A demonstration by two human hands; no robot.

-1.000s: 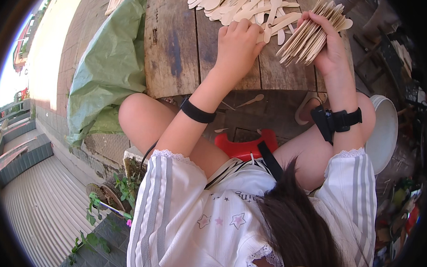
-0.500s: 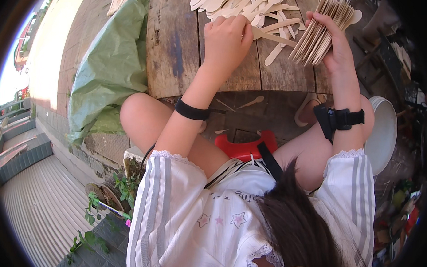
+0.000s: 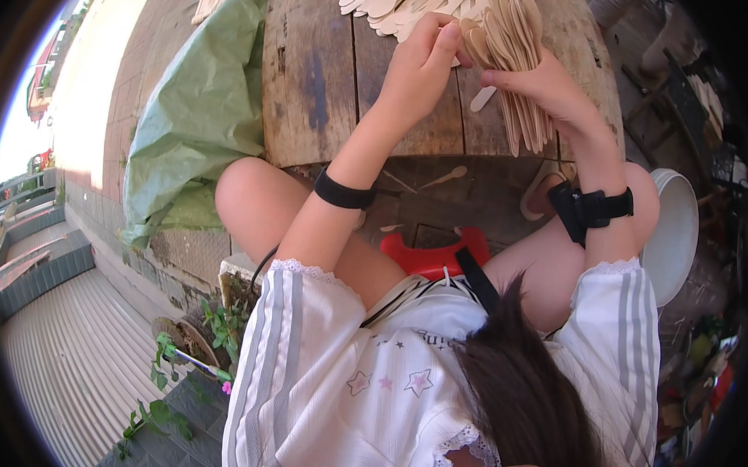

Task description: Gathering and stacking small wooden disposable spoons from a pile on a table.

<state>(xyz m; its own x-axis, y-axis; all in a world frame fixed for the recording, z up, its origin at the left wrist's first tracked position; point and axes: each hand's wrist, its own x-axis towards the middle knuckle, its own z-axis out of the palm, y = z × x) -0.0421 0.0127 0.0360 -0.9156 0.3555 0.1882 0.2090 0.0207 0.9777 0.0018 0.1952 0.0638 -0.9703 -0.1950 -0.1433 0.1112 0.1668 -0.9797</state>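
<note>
A thick bundle of pale wooden spoons (image 3: 526,123) sits in my right hand (image 3: 552,87), whose thumb and fingers wrap round it. The spoon bowls point away from me, and the handle ends hang toward the table's near edge. My left hand (image 3: 425,66) is closed at the bundle's left side, its fingertips against or very close to the spoon bowls. Whatever lies between those fingertips is hidden. Beyond both hands, a loose heap of wooden spoons (image 3: 394,10) covers the far part of the plank table (image 3: 313,91). One handle end shows on the wood under the bundle.
A green plastic sheet (image 3: 193,104) drapes beside the table's left edge. Between my legs is a red plastic stool (image 3: 423,256). A white bucket (image 3: 670,236) stands by my right knee. A fallen spoon (image 3: 444,177) lies on the ground under the table.
My right hand has turned the bundle so its bowls point away and its handles toward me. My left hand has moved right, from a loose spoon at the heap to the bundle's side.
</note>
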